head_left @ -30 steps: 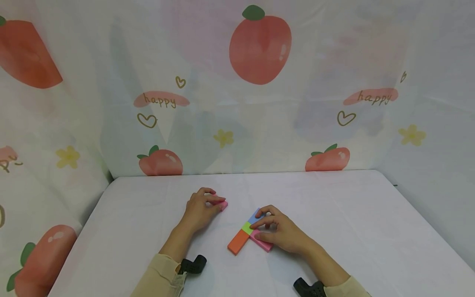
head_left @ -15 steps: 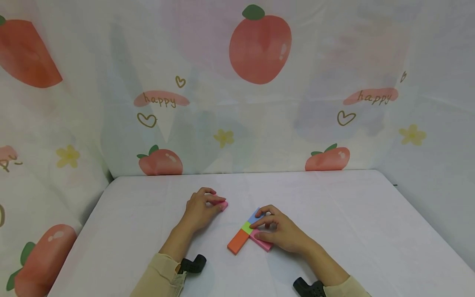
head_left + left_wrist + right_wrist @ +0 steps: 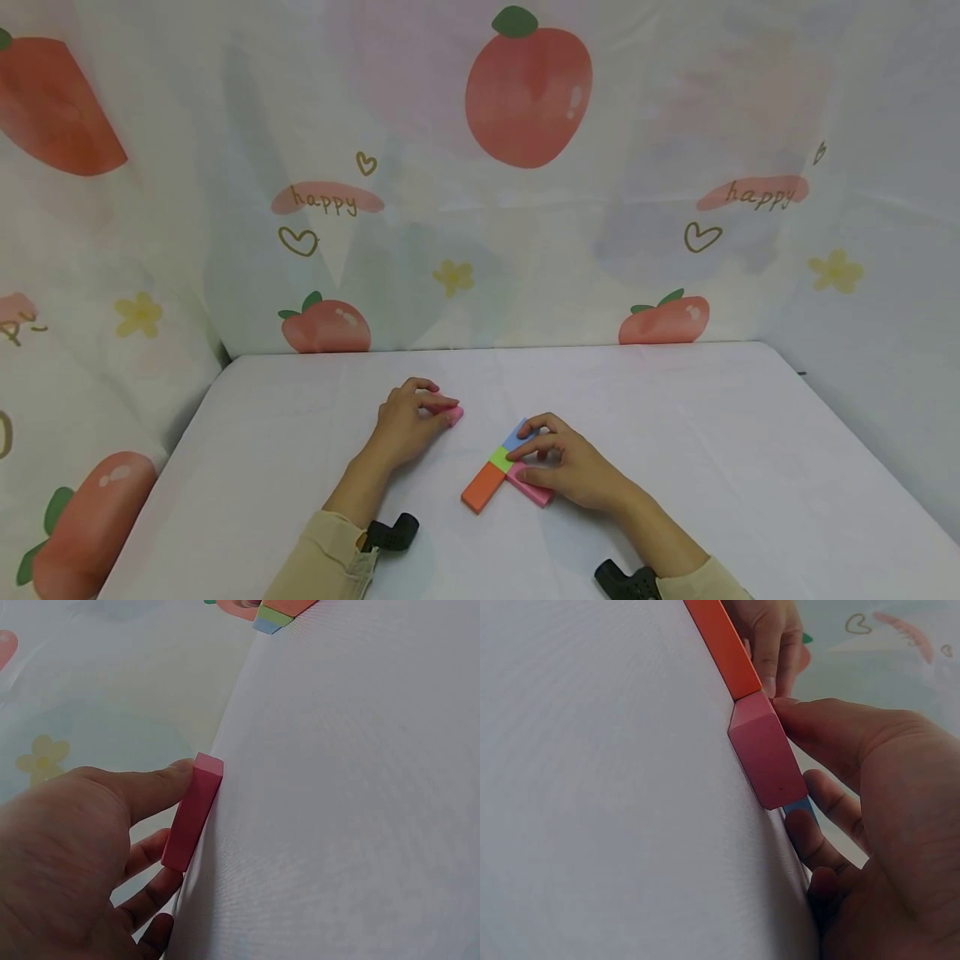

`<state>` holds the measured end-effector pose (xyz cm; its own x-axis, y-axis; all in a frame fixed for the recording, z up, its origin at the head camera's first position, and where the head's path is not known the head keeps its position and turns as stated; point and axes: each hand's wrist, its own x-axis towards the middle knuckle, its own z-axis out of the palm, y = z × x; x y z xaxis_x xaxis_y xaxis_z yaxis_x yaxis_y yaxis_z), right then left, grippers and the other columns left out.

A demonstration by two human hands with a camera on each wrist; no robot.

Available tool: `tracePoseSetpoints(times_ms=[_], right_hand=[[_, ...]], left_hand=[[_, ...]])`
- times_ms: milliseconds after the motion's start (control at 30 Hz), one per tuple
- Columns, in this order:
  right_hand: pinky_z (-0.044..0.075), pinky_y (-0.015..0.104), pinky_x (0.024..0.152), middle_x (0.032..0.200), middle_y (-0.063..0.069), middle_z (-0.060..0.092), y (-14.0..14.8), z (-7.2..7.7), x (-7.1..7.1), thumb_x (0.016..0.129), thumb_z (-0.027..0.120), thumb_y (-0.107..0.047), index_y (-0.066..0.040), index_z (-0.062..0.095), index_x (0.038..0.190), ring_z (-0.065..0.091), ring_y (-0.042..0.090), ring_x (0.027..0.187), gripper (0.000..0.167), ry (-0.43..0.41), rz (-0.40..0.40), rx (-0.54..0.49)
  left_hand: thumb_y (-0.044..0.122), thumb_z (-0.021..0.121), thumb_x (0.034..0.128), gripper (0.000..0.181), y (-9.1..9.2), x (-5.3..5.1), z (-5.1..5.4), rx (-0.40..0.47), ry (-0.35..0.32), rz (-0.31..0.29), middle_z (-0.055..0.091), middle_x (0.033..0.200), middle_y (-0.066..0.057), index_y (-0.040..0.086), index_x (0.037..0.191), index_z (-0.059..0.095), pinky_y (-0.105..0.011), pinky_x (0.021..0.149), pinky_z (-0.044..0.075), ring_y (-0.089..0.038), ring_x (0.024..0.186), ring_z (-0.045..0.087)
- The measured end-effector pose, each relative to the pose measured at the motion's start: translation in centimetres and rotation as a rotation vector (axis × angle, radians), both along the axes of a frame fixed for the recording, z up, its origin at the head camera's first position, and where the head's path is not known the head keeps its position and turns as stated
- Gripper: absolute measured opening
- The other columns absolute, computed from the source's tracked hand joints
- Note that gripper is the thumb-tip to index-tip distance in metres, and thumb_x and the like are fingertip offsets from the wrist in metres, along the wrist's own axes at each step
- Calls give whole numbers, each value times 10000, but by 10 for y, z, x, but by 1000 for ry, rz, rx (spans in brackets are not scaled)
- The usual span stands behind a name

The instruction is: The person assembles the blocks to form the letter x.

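Note:
My left hand (image 3: 405,423) pinches a pink block (image 3: 193,817) between thumb and fingers, low over the white table, left of the other blocks. In the head view its fingers hide most of that block. My right hand (image 3: 576,468) rests on a group of flat blocks. Its thumb touches a second pink block (image 3: 769,754), and its fingers lie over the green block (image 3: 500,458) and the blue block (image 3: 515,437). An orange block (image 3: 482,488), the green and the blue make one slanting row; the second pink block branches off toward the lower right.
The white table (image 3: 645,400) reaches back to a cloth backdrop (image 3: 525,250) printed with fruit, hearts and flowers. A gap of bare table lies between the two hands. Black devices are strapped at both wrists, such as the left wrist device (image 3: 393,533).

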<state>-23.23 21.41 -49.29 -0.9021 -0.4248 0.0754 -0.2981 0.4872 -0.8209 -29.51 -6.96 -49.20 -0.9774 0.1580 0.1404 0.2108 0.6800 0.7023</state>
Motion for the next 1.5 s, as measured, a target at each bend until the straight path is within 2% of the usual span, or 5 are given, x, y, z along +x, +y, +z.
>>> tracePoseSetpoints(times_ms=[333,867,1233,1500], right_hand=[[428,278,919,1313,31,550,0,0,1,897,808,-249,-281,804,1093,527,201,1141,199,6,10,-22],[421,279,923,1319,22,542,0,-1,0,901,803,-247,-287,803,1095,514,208,1160,198,-7,10,-25],[425,277,912,1314,8,543,0,-1,0,902,801,-238,-291,804,1093,525,182,1115,198,-2,2,-12],[428,276,923,1315,8,543,0,-1,0,903,800,-232,-282,804,1097,524,191,1134,201,1,6,-14]], left_hand=[[331,810,901,170,-2,-1,-1,5,19,-30,613,1260,22,293,1066,833,-555,1042,327,-260,1223,524],[330,818,892,181,-2,0,-2,-6,15,-41,610,1261,24,295,1070,833,-532,1025,331,-259,1224,525],[322,823,887,180,0,0,-3,-2,2,-52,610,1257,42,304,1065,835,-522,1048,319,-243,1250,521],[299,825,885,168,0,1,-2,-2,23,-66,615,1246,40,306,1052,838,-514,1031,316,-244,1223,532]])
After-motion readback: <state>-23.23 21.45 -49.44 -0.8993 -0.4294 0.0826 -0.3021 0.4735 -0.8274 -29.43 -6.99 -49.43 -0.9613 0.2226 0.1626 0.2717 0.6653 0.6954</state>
